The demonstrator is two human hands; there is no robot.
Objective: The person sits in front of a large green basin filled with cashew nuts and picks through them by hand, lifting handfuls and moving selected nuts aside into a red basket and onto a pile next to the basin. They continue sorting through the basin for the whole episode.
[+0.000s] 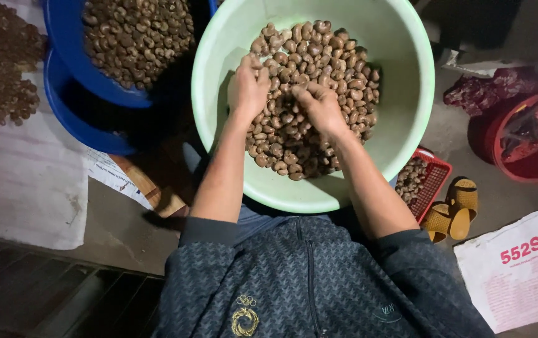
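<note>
A large pale green basin (406, 94) sits in front of me, holding a heap of brown cashew nuts (338, 62). Both hands are down in the heap. My left hand (247, 87) is curled, with its fingers closed over some of the nuts near the heap's left edge. My right hand (321, 107) rests on the middle of the heap, its fingers bent into the nuts. What lies under the palms is hidden.
Two stacked blue basins (69, 75) with more nuts stand at upper left, beside loose nuts on a white sack (25, 181). A small red basket (431, 184) of nuts, yellow sandals (456, 209), a red tub (532, 141) and a printed white sack (519, 269) lie to the right.
</note>
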